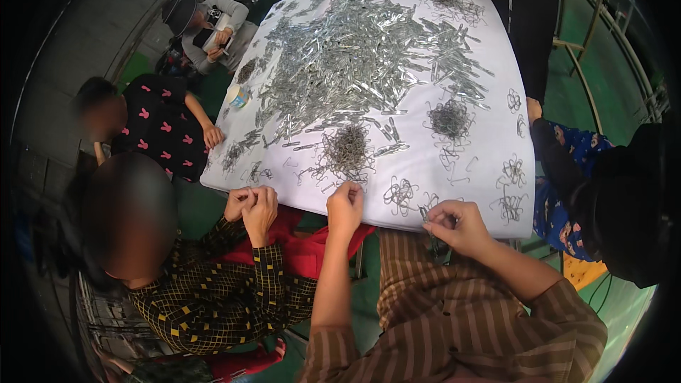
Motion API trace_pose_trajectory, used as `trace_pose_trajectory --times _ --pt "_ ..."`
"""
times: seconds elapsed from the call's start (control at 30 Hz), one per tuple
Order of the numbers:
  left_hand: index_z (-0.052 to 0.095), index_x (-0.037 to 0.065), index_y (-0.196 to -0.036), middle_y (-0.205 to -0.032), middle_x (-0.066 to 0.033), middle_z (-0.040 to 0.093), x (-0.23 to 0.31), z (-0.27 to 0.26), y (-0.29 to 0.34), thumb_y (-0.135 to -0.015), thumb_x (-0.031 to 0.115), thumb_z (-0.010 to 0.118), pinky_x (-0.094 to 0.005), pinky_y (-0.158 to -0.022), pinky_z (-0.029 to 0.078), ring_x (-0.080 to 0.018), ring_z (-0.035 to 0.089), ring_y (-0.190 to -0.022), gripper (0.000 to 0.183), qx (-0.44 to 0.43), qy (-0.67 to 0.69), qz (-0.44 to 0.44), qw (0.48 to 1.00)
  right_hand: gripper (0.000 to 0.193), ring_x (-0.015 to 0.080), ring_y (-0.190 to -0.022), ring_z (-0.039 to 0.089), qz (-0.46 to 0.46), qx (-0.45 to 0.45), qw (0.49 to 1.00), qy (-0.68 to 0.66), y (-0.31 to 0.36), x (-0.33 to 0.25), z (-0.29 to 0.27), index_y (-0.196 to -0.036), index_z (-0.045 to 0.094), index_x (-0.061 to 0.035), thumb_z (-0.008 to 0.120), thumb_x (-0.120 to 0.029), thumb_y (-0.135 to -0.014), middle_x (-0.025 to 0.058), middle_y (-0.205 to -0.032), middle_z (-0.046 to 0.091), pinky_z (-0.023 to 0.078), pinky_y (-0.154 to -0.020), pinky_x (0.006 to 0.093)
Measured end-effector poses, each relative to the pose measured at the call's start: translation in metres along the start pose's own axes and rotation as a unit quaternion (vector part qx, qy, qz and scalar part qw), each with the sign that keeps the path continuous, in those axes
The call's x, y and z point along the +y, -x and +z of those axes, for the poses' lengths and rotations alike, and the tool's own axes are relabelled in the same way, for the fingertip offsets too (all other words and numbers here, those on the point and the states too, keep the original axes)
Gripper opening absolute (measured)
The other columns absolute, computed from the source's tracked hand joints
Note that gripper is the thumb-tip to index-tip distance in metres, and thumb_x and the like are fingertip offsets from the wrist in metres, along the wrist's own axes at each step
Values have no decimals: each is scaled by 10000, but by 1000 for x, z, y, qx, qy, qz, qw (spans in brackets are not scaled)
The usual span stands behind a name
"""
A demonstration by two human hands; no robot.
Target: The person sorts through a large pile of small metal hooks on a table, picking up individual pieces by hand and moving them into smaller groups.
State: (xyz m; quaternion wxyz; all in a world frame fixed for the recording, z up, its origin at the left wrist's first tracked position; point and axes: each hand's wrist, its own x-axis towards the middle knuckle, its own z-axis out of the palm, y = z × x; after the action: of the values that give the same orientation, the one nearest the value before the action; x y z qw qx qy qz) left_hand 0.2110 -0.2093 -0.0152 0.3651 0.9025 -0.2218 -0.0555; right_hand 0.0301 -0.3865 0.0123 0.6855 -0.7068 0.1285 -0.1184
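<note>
The right hand (457, 229) pinches a small dark metal piece (424, 214) between thumb and fingertips, just over the near edge of the white table (489, 138). The left hand (345, 209) has its fingers drawn together beside the heap of wire hooks (346, 147); whether a hook is between them, I cannot tell.

For this fine handling, I think a light pinch near the end of the piece is best, so that the rest of it stays visible. The hooks look easy to tangle, so one should be lifted from the border of the heap, not pulled from its middle.

The near edge asks for care: a piece that slips there could fall to the lap. A loose cluster of hooks (401, 195) lies between the two hands, and the neighbour's hands (257, 211) are near on the left. The easier room for moving seems to be forward and right, before the right-hand clusters (511, 206).
</note>
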Motion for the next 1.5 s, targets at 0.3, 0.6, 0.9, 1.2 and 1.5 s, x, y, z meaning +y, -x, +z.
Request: trace_pose_trajectory --times 0.3,0.6,0.9,1.2,1.5 --pt "545 8 -887 -916 -28 525 76 16 65 -841 -8 579 -206 -736 412 -80 505 -830 59 -118 429 70 893 117 37 -511 407 11 -7 1000 21 1 2 2 -787 619 -2 701 -70 -740 -12 -602 543 347 -461 207" --pt "460 -11 -968 -959 -109 574 82 23 70 -897 3 481 -261 -801 411 -116 512 -868 75 -92 426 73 897 127 76 -520 499 -59 -70 994 55 -8 7 -9 -792 634 -2 694 -105 -749 44 -608 581 391 -477 229" --pt "433 -5 -953 -921 -142 589 80 33 91 -894 -28 460 -254 -752 437 -140 549 -838 69 -86 287 162 940 228 261 -870 547 -264 52 900 342 -127 70 12 -946 616 11 605 -100 -748 106 -890 599 443 -758 350" --pt "441 -12 -947 -916 -142 592 82 31 101 -884 -40 462 -269 -784 444 -157 567 -860 73 -87 298 135 941 132 229 -867 536 -224 -7 813 537 -152 74 40 -744 634 -16 507 -38 -713 102 -835 569 455 -759 321" --pt "471 -16 -923 -879 -109 617 76 44 99 -874 -37 481 -237 -729 454 -110 565 -792 55 -100 306 94 942 173 108 -549 534 29 30 996 85 -100 51 -8 -764 611 30 717 -90 -699 36 -618 593 406 -502 241"
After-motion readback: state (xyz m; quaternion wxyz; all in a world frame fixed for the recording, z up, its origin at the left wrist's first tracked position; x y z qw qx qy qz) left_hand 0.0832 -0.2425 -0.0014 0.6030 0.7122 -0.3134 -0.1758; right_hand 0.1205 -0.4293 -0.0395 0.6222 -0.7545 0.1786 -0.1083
